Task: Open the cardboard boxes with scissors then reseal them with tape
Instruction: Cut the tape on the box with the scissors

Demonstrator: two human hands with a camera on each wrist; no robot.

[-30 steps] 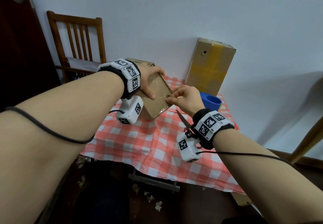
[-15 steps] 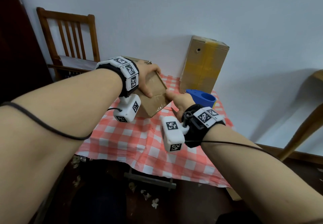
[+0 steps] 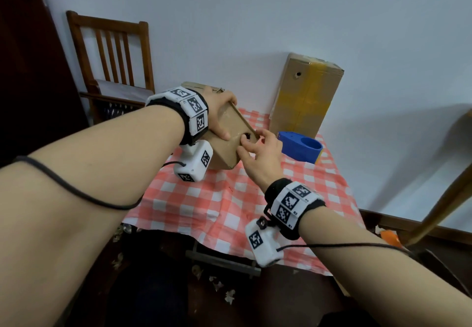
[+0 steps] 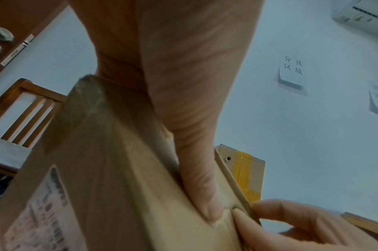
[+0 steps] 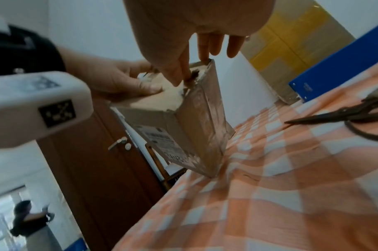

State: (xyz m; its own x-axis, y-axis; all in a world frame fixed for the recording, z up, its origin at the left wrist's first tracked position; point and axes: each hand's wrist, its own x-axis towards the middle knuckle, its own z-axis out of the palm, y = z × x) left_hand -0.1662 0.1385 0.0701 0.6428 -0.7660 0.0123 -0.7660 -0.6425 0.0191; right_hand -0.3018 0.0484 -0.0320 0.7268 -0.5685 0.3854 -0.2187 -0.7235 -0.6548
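Observation:
A small cardboard box (image 3: pixel 229 145) stands tilted on one lower corner on the checked tablecloth (image 3: pixel 229 206). My left hand (image 3: pixel 222 114) grips it from the left, with its thumb (image 4: pixel 205 195) pressed on the taped face. My right hand (image 3: pixel 251 140) pinches the box's upper right edge beside a torn hole, thumb on the face and fingers behind the edge. In the right wrist view the thumb (image 5: pixel 175 74) sits at the torn seam of the box (image 5: pixel 173 122). Dark scissors (image 5: pixel 345 117) lie loose on the cloth to the right, hidden in the head view.
A tall box with yellow tape (image 3: pixel 306 97) stands against the wall. In front of it sits a blue tape dispenser (image 3: pixel 301 146). A wooden chair (image 3: pixel 112 53) and a dark door (image 3: pixel 25 71) are on the left. The table's near edge drops to a littered floor.
A second ago my right hand held the scissors at the box. It dipped to the table, and now it is back at the box's edge without them. My left hand kept its grip.

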